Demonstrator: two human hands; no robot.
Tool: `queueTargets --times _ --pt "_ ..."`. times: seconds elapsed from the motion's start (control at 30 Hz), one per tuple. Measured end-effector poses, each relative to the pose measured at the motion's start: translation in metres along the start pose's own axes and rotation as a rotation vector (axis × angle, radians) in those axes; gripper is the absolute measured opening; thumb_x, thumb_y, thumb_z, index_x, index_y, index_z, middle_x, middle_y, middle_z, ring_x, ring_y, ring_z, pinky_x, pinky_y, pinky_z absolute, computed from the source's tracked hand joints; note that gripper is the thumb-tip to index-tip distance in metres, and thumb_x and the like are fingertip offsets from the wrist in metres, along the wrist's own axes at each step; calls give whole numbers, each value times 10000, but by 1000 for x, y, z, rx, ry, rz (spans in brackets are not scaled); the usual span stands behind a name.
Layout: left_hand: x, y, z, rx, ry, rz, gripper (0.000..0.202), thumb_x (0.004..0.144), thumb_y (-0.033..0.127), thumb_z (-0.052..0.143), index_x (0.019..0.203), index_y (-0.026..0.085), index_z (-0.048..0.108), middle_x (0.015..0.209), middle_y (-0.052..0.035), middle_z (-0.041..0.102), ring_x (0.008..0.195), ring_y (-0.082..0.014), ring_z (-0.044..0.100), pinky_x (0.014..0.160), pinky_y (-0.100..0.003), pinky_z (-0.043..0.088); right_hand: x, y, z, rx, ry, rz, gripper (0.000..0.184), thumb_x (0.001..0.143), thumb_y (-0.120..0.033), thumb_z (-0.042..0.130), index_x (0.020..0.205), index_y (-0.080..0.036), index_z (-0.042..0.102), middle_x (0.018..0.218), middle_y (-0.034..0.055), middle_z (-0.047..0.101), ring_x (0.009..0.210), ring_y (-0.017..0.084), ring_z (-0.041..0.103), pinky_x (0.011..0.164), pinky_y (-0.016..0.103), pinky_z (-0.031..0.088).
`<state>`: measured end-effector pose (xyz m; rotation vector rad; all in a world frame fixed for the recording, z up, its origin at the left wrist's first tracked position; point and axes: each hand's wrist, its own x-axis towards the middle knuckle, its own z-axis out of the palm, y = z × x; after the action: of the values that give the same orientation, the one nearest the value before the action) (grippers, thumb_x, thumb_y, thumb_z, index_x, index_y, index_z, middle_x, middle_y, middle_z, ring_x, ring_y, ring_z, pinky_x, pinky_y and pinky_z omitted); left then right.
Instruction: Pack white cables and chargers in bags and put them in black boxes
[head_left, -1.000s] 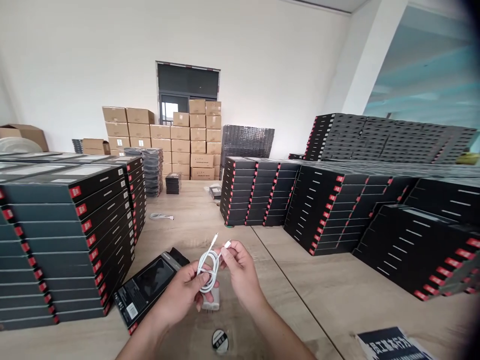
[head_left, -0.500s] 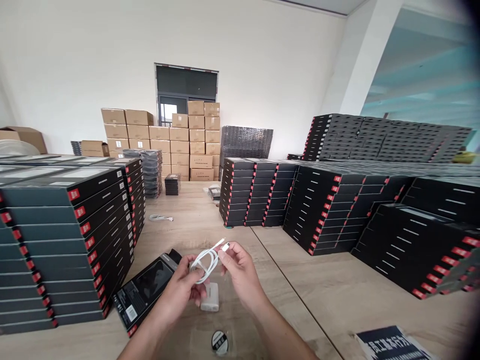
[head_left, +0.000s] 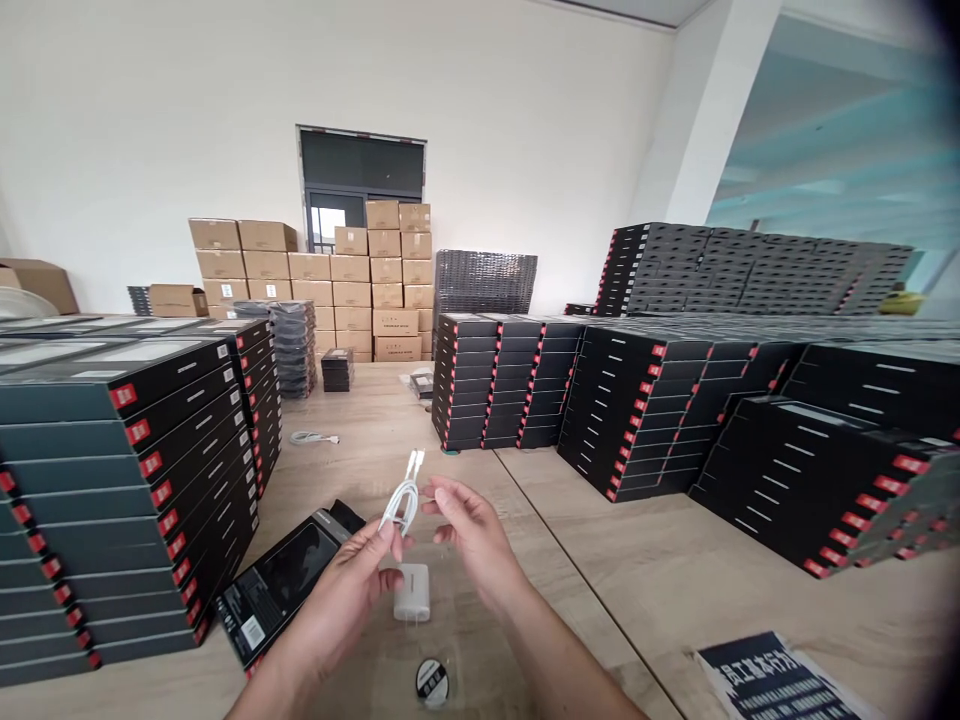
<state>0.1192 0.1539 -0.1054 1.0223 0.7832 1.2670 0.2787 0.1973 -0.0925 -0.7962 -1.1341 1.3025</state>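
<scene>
Nearest, a dark sheet (head_left: 772, 685) carries big white Chinese characters; the round black label (head_left: 433, 682) is not readable. Above a white charger (head_left: 412, 592) on the table (head_left: 600, 560), the left hand (head_left: 349, 590) pinches the coiled white cable (head_left: 403, 502). The right hand (head_left: 471, 535), half open and empty, has released the plug it pinched before.

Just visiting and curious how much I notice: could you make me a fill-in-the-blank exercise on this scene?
The left hand pinches a coiled ____ cable. The right hand beside it holds ____. The small charger block lies on the ____ table.
Missing words: white; nothing; wooden.
</scene>
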Motion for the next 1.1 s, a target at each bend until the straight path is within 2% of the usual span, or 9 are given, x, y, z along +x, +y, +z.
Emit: queueTargets --times 0.13,0.3,0.43,0.53,0.67,0.77,0.83,0.97,1.1 --pt "-4 2 3 -224 -125 -94 346 811 449 660 634 171 559 942 -41 548 932 -178 516 686 -244 446 -2 -2 1 12 -168 40 347 784 -508 702 869 -174 740 855 55 719 748 157 615 552 218 419" --pt "-3 2 0 -382 -167 -279 312 835 464 621 724 174 588 881 -41 595 774 -143 557 620 -231 429 -6 -8 4 114 -169 81 320 719 -484 771 706 -183 664 696 6 682 559 110 556 496 213 370" --pt "-4 3 -3 -413 -221 -385 435 835 496 614 588 149 525 859 -77 646 669 -116 566 454 -174 293 -6 -8 7 155 -81 67 320 695 -466 790 689 -181 644 626 -4 651 515 102 545 449 196 346" --pt "-5 3 -3 -415 -258 -390 487 835 500 617 532 140 490 812 -89 653 609 -98 557 408 -163 209 -3 -6 4 97 0 25 305 709 -463 765 720 -185 639 647 2 656 535 109 566 442 190 345" --pt "-4 0 -1 -377 -184 -307 453 828 508 641 597 147 494 779 -79 663 540 -67 512 404 -155 173 4 -3 -7 -313 26 -32 204 790 -405 622 841 -209 644 647 -5 662 525 139 592 449 222 381" --pt "-2 -3 1 -328 -112 -224 461 818 518 655 608 162 451 729 -73 662 519 -62 483 408 -154 160 3 -4 -14 -521 -66 -37 69 723 -227 611 677 -200 653 532 -27 612 454 134 548 460 242 388" --pt "-2 -3 1 -315 -118 -202 467 816 516 657 604 166 432 706 -71 660 514 -61 473 412 -155 159 -1 -7 -14 -561 -169 -14 106 656 -130 612 596 -202 660 504 -35 609 443 133 533 467 246 384" --pt "-2 -2 -2 -335 -143 -231 488 813 520 657 585 168 409 690 -71 662 495 -57 468 413 -154 156 -9 -15 -6 -670 -371 -175 186 724 -109 582 647 -224 707 649 -17 687 624 166 614 609 271 452" --pt "-1 1 -6 -354 -112 -291 496 797 509 676 573 173 387 677 -72 667 467 -53 474 399 -150 130 -8 -17 -2 -677 -230 -347 173 833 -190 568 824 -236 734 796 18 713 736 185 644 682 288 494"
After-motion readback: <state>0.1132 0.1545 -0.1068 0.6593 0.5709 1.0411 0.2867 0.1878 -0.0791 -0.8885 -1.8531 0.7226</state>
